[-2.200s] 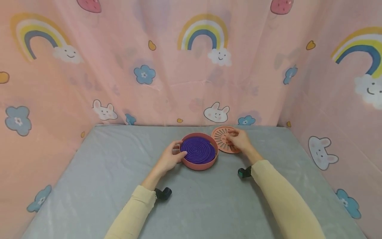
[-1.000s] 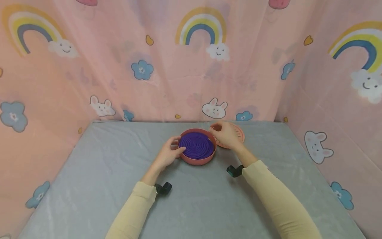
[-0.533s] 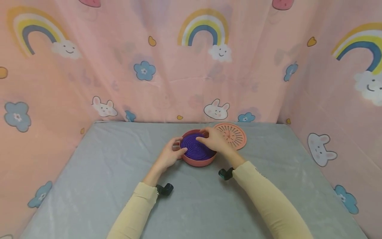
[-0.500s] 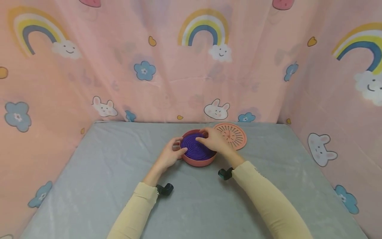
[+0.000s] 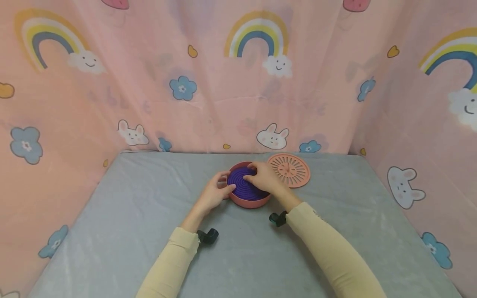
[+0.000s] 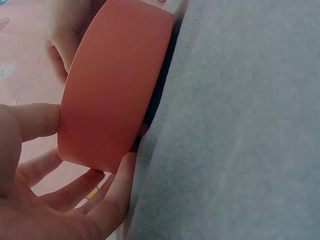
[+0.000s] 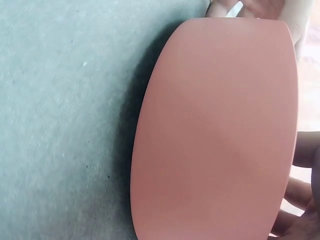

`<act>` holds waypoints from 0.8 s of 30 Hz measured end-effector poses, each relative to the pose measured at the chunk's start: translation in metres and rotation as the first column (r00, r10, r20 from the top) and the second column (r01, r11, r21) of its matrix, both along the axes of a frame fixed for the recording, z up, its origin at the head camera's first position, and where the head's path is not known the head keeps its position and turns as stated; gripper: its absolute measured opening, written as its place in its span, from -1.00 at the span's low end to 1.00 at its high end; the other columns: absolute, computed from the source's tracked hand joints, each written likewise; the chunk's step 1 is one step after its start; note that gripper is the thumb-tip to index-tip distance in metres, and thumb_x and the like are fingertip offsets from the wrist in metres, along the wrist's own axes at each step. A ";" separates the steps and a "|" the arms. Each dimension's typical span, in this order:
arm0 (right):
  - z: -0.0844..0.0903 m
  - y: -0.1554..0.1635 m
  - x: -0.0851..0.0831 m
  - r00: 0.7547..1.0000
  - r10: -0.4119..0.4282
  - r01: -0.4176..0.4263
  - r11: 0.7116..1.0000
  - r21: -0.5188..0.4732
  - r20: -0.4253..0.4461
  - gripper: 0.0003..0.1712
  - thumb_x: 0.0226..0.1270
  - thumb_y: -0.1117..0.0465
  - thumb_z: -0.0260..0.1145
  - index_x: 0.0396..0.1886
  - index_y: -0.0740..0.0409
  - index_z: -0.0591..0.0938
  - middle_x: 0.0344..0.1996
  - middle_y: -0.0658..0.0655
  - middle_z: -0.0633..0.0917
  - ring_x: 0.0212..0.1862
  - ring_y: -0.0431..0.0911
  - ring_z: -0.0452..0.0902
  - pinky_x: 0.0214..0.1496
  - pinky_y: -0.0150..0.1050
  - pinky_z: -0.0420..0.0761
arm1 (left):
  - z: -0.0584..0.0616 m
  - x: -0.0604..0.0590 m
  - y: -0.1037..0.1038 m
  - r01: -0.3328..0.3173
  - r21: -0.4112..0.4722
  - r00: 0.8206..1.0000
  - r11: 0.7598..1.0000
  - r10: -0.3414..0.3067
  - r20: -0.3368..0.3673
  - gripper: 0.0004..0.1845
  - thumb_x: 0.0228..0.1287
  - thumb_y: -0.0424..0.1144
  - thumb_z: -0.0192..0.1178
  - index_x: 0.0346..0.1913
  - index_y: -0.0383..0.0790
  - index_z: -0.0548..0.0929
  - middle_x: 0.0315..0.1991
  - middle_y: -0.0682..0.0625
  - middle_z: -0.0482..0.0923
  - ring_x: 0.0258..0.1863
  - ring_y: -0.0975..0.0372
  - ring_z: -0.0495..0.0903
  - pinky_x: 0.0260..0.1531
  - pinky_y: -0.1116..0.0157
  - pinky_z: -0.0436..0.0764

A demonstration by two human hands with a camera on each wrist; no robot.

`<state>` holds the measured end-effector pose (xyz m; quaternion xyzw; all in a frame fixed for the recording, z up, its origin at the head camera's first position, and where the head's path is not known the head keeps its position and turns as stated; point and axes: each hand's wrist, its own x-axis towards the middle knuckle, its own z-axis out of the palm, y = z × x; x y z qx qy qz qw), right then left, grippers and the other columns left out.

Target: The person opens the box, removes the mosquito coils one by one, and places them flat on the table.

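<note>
A round, pink-orange mosquito coil box sits on the table with its top uncovered. Inside lies a purple mosquito coil, its spiral face upward. My left hand grips the left side of the box, thumb over the rim; in the left wrist view its fingers reach the lower edge of the wall. My right hand is over the right part of the coil, thumb on its face and fingers toward the far rim. Those fingertips are hidden, so a pinch cannot be made out.
A slotted round lid lies flat behind the right hand, close to the box. The grey cloth-covered table ends at a printed pink curtain at the back and sides. A dark camera is on each wrist.
My right hand has come from the slotted lid leftward over the box and onto the coil, uncovering the lid. During the last half second it shifts only slightly. My left hand keeps its grip.
</note>
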<state>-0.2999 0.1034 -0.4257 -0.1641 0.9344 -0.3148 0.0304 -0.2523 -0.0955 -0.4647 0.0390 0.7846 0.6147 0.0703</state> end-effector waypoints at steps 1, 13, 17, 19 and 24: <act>0.000 0.000 0.000 1.000 -0.004 0.004 1.000 -0.012 0.002 -0.48 0.26 0.08 0.34 0.15 0.24 0.53 0.06 0.26 0.59 0.13 0.10 0.49 0.17 0.02 0.48 | 0.000 0.000 0.000 0.000 0.000 1.000 1.000 0.000 0.001 -0.43 0.28 -0.17 0.26 0.33 -0.01 0.37 0.24 -0.16 0.32 0.17 0.02 0.44 -0.18 0.27 0.66; 0.007 0.010 -0.005 0.992 -0.058 0.078 0.980 -0.183 0.111 -0.51 0.22 0.15 0.38 0.15 0.12 0.54 0.04 0.25 0.57 0.07 0.11 0.48 0.08 0.02 0.54 | 0.000 0.000 0.000 0.005 -0.011 1.000 1.000 -0.005 -0.007 -0.44 0.28 -0.15 0.26 0.32 0.01 0.37 0.24 -0.15 0.33 0.18 0.03 0.43 -0.17 0.26 0.66; 0.009 0.018 -0.008 0.986 -0.048 0.081 0.974 -0.211 0.160 -0.52 0.20 0.18 0.39 0.13 0.10 0.56 0.04 0.24 0.57 0.07 0.11 0.47 0.11 0.04 0.51 | 0.001 0.000 0.000 0.002 -0.009 1.000 1.000 -0.002 -0.001 -0.45 0.28 -0.17 0.26 0.31 0.00 0.37 0.23 -0.15 0.33 0.17 0.02 0.44 -0.18 0.26 0.66; 0.012 0.021 -0.007 0.979 -0.047 0.091 0.972 -0.216 0.201 -0.54 0.20 0.18 0.39 0.11 0.07 0.57 0.07 0.24 0.56 0.11 0.12 0.45 0.16 0.08 0.47 | 0.002 0.000 0.001 -0.001 -0.012 1.000 1.000 0.001 0.001 -0.44 0.28 -0.17 0.26 0.32 0.00 0.37 0.23 -0.15 0.33 0.17 0.02 0.44 -0.19 0.26 0.66; 0.020 0.028 -0.009 0.970 -0.014 0.059 0.982 -0.178 0.242 -0.58 0.20 0.13 0.40 0.07 0.02 0.60 0.12 0.22 0.53 0.18 0.12 0.39 0.22 0.10 0.41 | 0.002 0.000 0.000 -0.007 -0.013 1.000 1.000 0.007 0.003 -0.45 0.28 -0.16 0.25 0.32 0.00 0.37 0.22 -0.14 0.34 0.17 0.03 0.45 -0.19 0.26 0.66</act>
